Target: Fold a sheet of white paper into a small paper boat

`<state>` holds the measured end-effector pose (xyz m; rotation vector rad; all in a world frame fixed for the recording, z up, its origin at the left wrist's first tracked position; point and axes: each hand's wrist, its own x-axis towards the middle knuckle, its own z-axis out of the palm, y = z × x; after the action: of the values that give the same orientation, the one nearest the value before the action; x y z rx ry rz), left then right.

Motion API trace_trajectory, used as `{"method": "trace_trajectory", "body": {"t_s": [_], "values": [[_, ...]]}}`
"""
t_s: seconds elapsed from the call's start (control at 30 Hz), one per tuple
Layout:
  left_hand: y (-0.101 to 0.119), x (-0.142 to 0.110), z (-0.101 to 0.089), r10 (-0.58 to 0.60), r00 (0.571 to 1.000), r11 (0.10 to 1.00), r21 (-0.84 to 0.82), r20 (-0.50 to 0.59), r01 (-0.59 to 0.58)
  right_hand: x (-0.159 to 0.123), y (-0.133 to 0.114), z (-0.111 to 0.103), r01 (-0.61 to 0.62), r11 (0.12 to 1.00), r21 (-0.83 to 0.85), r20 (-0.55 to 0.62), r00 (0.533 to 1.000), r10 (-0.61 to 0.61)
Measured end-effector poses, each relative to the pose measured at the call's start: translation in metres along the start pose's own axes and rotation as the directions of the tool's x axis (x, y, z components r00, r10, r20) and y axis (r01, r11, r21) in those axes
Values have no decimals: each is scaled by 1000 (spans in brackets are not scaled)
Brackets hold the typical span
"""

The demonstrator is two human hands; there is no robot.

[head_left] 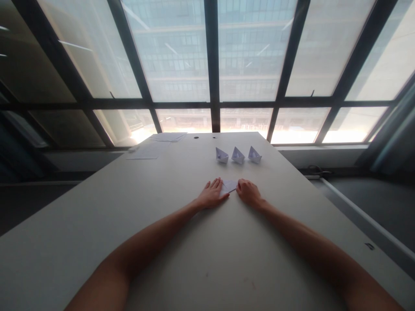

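A small folded piece of white paper (229, 186) lies on the white table (181, 242) between my hands. My left hand (212, 194) is flat on the paper's left part, fingers stretched out, covering that side. At the paper's right end, my right hand (248, 191) is closed with its fingers curled at the edge; the fingertips are partly hidden. Beyond the hands, three folded paper boats stand in a row: a left boat (222, 156), a middle boat (237, 156) and a right boat (254, 155).
Flat white paper sheets (147, 151) lie at the table's far left. Two dark round spots, one a hole (196, 138), mark the far end. A small dark mark (369, 246) is near the right edge. Large windows (246, 52) rise behind the table.
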<state>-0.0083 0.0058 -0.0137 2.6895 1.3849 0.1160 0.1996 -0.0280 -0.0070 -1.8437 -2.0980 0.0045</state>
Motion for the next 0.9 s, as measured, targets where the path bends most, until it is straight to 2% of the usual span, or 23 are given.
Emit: {"method": "trace_trajectory", "body": {"t_s": [0.17, 0.3, 0.4, 0.7, 0.9], "values": [[-2, 2, 4, -24, 999, 1000, -16, -41, 23, 0, 1, 4, 120, 989, 82, -11, 993, -120], [-5, 4, 6, -28, 997, 999, -30, -77, 26, 1, 5, 9, 241, 960, 141, -27, 970, -240], [-7, 5, 7, -33, 993, 999, -37, -117, 29, 3, 8, 10, 290, 945, 150, -47, 957, -287], [1, -2, -2, 49, 960, 996, 85, -276, -26, 4, 10, 11, 354, 921, 163, -126, 933, -336], [5, -5, -9, 70, 959, 989, 147, -275, -30, 4, 10, 12, 363, 911, 196, -135, 930, -342]]}}
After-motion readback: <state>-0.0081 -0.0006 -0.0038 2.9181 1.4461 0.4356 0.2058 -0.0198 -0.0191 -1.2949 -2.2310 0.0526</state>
